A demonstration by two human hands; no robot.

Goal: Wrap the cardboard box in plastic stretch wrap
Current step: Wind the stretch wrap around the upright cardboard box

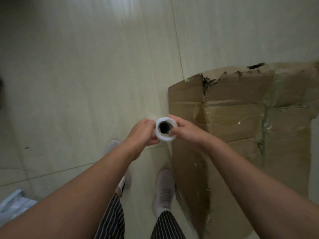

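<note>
A pale tiled floor (86, 75) fills the frame; the cardboard box (241, 121) stands at right, its top glossy with film or tape, so we judge wrapping partly done, with more turns left. At centre we see the stretch wrap roll (166, 129) end-on, upright, just beside the box. The left hand (143, 133) and right hand (185, 130) close around its sides, the right thumb at the core's rim.

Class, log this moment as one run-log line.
stage: roll ready | left hand: holding stretch wrap roll | right hand: holding roll, thumb at core | cardboard box: on floor, at right
</note>
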